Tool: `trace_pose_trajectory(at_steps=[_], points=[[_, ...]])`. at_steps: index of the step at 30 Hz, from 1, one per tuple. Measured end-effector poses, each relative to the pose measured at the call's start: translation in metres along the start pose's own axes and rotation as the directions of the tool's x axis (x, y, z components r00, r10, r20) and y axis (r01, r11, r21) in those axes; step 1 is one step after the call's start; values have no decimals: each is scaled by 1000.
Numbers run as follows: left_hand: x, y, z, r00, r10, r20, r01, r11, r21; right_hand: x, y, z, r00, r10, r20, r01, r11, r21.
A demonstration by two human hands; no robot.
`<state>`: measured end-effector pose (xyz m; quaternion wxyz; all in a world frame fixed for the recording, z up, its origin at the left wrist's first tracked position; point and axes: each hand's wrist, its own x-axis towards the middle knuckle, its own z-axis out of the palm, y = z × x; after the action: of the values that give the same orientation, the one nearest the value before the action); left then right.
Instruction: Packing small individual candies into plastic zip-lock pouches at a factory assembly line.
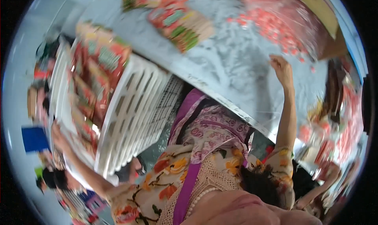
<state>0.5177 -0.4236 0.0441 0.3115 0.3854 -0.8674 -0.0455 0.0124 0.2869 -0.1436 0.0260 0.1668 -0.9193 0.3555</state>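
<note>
A white slatted plastic crate (136, 103) stands tilted at the left, against the table edge. Inside it lie several red and tan printed packets (92, 81). My left hand (60, 137) is closed on the crate's outer rim, its fingers partly blurred. Over the table (232, 71) at the right, my right hand (282, 69) is raised with its fingers curled in. Whatever those fingers hold, if anything, is hidden. Small red and white wrapped pieces (271, 30) are scattered just beyond that hand. More printed packets (181, 26) lie flat on the far middle of the table.
A large clear plastic bag (289, 12) of pink pieces rests in a cardboard box (334, 43) at the far right. Other people work nearby: a forearm (321, 187) at the lower right, a person (73, 179) at the lower left. Bagged goods (323, 128) pile up at the right.
</note>
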Motion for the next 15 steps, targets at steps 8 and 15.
trace_pose_trajectory(at_steps=[8,15], points=[[-120,356,137,688,675,266,-326,615,-718,93,148,-45,876,-2,-483,-149,950,-275],[-177,511,313,439,804,401,-72,476,-877,53,113,3,895,-229,-382,139,958,-249]])
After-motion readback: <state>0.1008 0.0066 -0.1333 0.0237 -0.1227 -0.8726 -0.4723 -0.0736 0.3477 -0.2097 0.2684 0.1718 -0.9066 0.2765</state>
